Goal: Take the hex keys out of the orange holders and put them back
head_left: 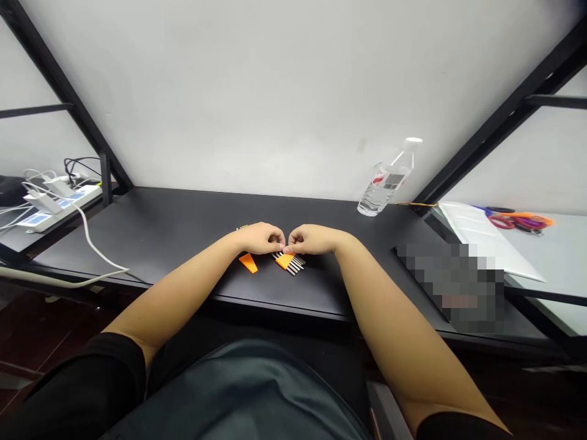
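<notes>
My left hand (260,238) and my right hand (312,239) meet over the middle of a black desk (174,232), fingers curled and fingertips almost touching. Under the fingertips lies an orange holder with several thin silver rods (290,261) sticking out of it; both hands seem to pinch at its top end. A second orange wedge-shaped piece (249,263) lies on the desk just below my left hand, untouched. What exactly sits between the fingertips is too small to make out.
A clear water bottle (387,180) stands at the back right of the desk. A white power strip with chargers and cables (55,201) lies on the left. On the right are white paper (486,235), scissors (518,219) and a blurred patch (452,284).
</notes>
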Tool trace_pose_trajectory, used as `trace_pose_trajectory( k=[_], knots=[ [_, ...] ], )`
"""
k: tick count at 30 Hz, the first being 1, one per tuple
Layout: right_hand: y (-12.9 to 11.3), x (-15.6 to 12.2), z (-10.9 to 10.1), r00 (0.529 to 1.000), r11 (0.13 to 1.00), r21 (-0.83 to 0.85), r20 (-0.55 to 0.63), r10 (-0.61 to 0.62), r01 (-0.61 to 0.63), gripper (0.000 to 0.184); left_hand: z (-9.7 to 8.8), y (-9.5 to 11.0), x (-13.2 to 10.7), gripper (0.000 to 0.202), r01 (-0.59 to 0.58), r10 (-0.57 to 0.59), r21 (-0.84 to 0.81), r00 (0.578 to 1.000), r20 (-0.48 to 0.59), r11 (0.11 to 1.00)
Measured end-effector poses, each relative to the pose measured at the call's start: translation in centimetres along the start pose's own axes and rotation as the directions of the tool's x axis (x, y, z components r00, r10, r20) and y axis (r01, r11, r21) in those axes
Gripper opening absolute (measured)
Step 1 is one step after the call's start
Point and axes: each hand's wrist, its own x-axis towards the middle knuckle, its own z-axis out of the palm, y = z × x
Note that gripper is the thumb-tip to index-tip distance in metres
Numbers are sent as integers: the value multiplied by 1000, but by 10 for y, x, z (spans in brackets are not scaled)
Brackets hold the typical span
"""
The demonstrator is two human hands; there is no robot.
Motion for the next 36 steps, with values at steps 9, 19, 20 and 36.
trace_pose_trajectory(
  k=[9, 19, 20, 36],
  knots=[
    [-3, -4, 1, 995, 995, 0, 7, -100, 100, 52, -1, 3, -10, 29, 37, -20, 129, 991, -133, 991],
    [-1, 2, 6, 996, 995, 79, -59, 62, -57, 54, 17, 19, -14, 68, 183, -163, 70, 961, -225, 981],
    [-1, 3, 7, 995, 993, 100, -60, 74, -68, 55, 19, 18, -14, 69, 181, -165, 53, 959, -232, 982],
    [2, 0, 5, 968, 976, 137, -206, -140, 170, 51, 20, -7, -5, 52, 63, -167, -333, 942, -292, 941]
  ],
)
